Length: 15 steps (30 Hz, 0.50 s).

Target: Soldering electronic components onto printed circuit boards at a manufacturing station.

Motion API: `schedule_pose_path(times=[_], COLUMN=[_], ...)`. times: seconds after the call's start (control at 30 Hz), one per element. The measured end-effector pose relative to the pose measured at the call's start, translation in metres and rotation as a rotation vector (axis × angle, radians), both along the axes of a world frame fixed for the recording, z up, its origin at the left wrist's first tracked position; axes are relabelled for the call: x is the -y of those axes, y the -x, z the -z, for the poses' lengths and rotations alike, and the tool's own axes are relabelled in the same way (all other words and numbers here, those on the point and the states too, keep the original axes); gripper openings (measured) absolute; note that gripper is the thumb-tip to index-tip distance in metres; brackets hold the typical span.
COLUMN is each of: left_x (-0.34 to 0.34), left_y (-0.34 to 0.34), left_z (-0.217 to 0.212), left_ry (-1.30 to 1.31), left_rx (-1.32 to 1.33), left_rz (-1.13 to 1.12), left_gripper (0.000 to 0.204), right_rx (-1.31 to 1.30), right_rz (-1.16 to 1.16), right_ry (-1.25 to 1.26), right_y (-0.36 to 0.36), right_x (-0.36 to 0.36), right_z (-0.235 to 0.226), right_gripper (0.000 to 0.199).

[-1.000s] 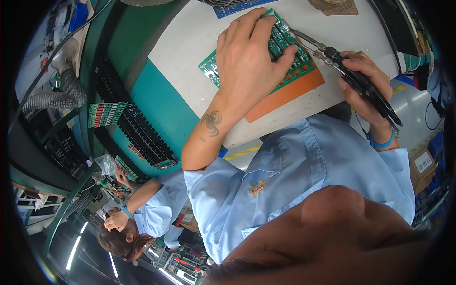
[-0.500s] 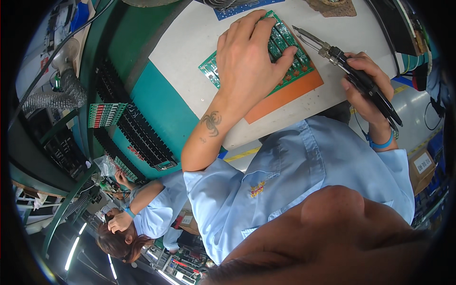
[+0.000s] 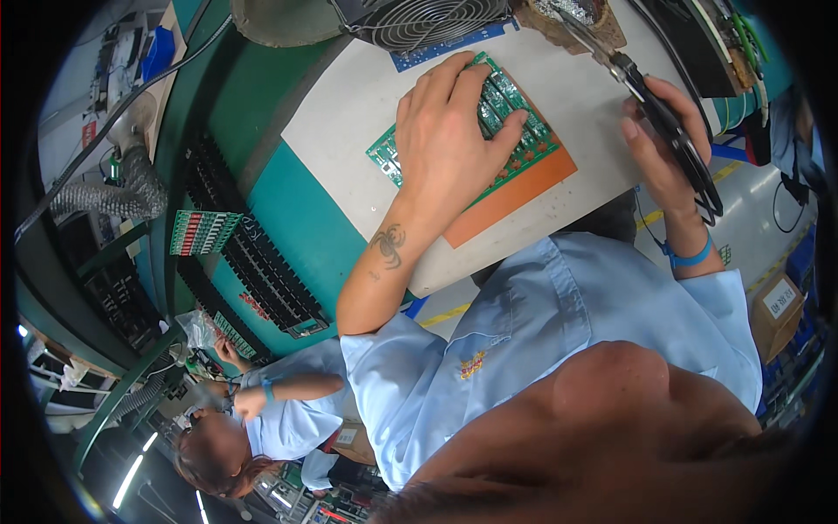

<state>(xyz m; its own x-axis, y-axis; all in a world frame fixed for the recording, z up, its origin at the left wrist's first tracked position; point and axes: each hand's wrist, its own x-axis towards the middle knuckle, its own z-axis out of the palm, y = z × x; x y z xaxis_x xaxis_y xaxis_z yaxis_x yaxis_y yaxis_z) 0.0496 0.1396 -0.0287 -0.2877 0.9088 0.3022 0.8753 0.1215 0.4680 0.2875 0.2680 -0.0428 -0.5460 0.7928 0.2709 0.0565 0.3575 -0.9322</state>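
My left hand (image 3: 449,135) lies over a green circuit board (image 3: 506,113), its fingers bent over the far part and its thumb on the right part. Much of the board is hidden beneath it. An orange-brown plate (image 3: 515,196) sticks out under the board's near edge. In my right hand (image 3: 668,144) is a black soldering iron (image 3: 668,127), held to the right of the board with its fingers wrapped round the grip. The iron's metal tip points up and away, over a tip cleaner (image 3: 615,35) filled with shiny metal wool. Whether the tip touches the wool, I cannot tell.
A fan with a round wire grille (image 3: 428,22) stands at the far edge, beside a blue circuit board (image 3: 454,51). Black slotted racks (image 3: 271,266) run along the left, with upright green boards (image 3: 205,233). A co-worker (image 3: 297,406) sits at the lower left.
The soldering iron has moved from beside the board up and away to the tip cleaner. My left hand stays on the board. More of the fan has come into view.
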Motion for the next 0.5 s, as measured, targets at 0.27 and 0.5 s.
schedule_pose_path(times=[0.27,0.5], left_x=[0.004,0.006], left_y=[0.0,0.002], left_z=[0.001,-0.004], left_ry=[0.011,-0.035], left_rx=[-0.054,-0.15], left_rz=[0.045,0.05], left_gripper=[0.053,0.057], right_rx=[-0.095,-0.023], right_rz=[-0.228,-0.28], right_ry=[-0.097,-0.198], right_y=[-0.01,-0.012], right_x=[0.004,0.011], right_z=[-0.012,-0.027], right_gripper=[0.037,0.034])
